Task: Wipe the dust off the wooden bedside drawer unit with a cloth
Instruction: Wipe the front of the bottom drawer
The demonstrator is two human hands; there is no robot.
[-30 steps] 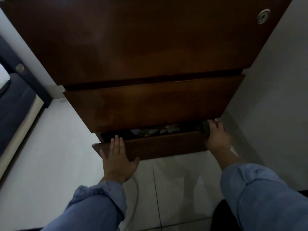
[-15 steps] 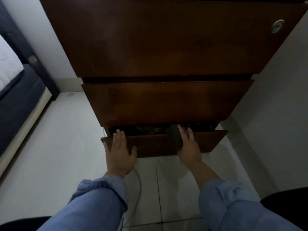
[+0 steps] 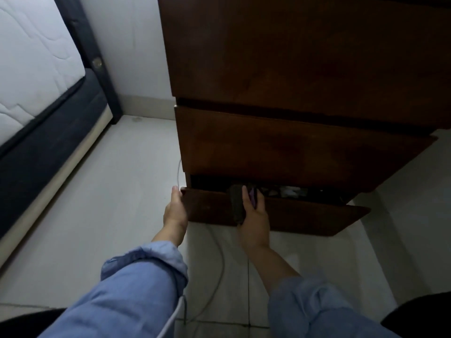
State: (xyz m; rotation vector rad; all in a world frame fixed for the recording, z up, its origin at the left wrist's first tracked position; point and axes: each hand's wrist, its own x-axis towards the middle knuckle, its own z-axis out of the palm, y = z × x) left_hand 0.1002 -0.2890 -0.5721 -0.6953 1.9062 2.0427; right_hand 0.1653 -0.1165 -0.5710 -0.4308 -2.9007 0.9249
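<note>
The dark wooden bedside drawer unit [image 3: 292, 69] fills the upper right. Its bottom drawer [image 3: 305, 215] is pulled out a little, and small items show in the gap. My right hand [image 3: 253, 215] presses a dark cloth [image 3: 236, 203] over the top edge of that drawer front, left of its middle. My left hand [image 3: 175, 208] grips the drawer's left end, thumb near the top corner. Both forearms wear rolled blue sleeves.
A bed with a white mattress [image 3: 31, 64] and dark base [image 3: 48, 132] stands at the left. A white cable [image 3: 214, 276] runs over the pale tiled floor [image 3: 109, 191] below the drawer. A white wall stands on the right of the unit.
My right hand has slid the cloth leftward along the bottom drawer's top edge, from its right end to left of centre. My left hand moved from the drawer front to its left end. The view shifted left.
</note>
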